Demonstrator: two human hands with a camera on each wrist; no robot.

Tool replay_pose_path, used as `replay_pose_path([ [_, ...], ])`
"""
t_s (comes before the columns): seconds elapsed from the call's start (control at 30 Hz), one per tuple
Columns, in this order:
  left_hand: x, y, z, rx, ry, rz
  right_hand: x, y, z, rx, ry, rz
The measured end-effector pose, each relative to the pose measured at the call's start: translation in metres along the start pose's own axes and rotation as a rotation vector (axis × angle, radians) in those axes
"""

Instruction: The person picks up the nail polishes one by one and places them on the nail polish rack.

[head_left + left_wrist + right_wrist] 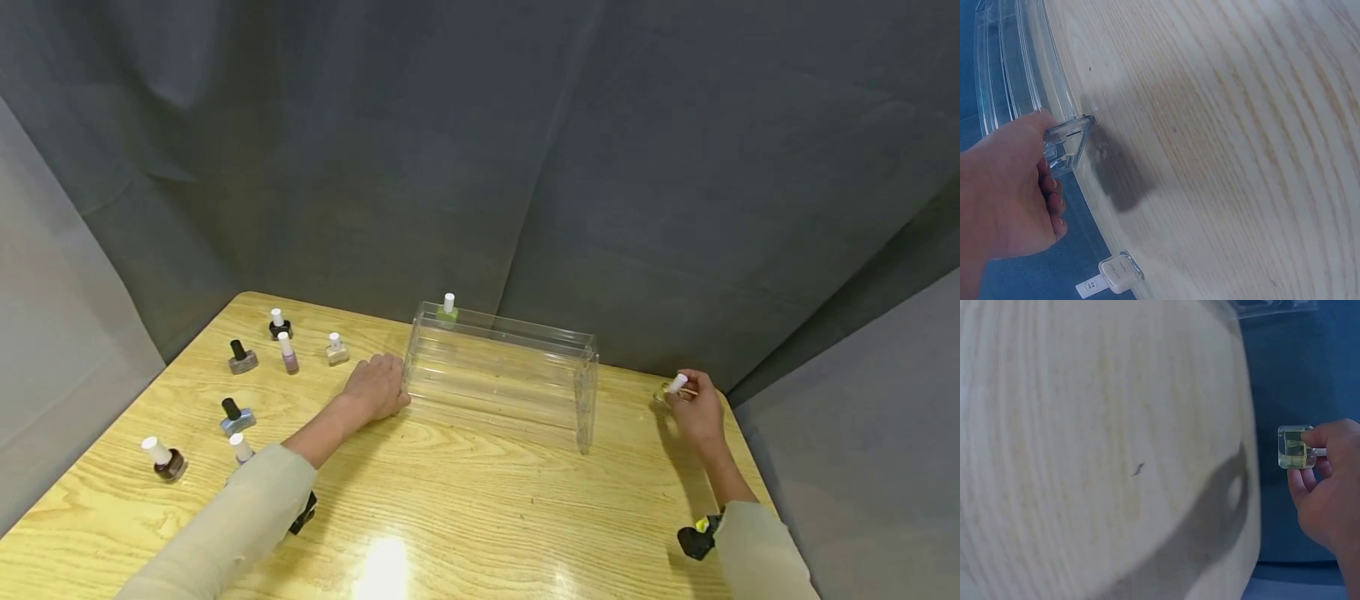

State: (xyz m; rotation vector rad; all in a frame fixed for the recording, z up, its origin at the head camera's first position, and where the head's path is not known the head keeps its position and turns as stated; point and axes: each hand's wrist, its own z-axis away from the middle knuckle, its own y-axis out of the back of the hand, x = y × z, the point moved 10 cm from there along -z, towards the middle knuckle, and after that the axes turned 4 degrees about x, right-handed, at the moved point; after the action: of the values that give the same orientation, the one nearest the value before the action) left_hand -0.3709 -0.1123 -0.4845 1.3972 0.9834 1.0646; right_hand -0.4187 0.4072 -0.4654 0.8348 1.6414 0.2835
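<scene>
My left hand (375, 388) grips the left end of a clear acrylic rack (517, 336), thumb and fingers around its side panel in the left wrist view. One nail polish bottle with green polish and a white cap (447, 313) stands on the rack's top tier at the left. Over at the table's right side, my right hand (699, 412) pinches a nail polish bottle (1294, 449) with pale yellow polish and a white cap. Its square glass body points away from the fingers in the right wrist view.
Several nail polish bottles stand on the table's left side, among them a dark one (169, 465), a blue one (237, 421) and a whitish one (337, 350). One white-capped bottle (241, 447) is partly behind my left sleeve. A grey curtain (480, 150) hangs behind the table.
</scene>
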Motion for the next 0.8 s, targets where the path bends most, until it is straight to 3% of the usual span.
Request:
replay_pose_path([
  [0.3, 0.000, 0.000, 0.000, 0.007, -0.004, 0.005, -0.045, 0.003, -0.004, -0.011, 0.088, -0.087],
  [0.8, 0.001, 0.001, 0.002, 0.003, 0.007, 0.008, -0.163, -0.020, 0.010, -0.103, 0.257, -0.200],
])
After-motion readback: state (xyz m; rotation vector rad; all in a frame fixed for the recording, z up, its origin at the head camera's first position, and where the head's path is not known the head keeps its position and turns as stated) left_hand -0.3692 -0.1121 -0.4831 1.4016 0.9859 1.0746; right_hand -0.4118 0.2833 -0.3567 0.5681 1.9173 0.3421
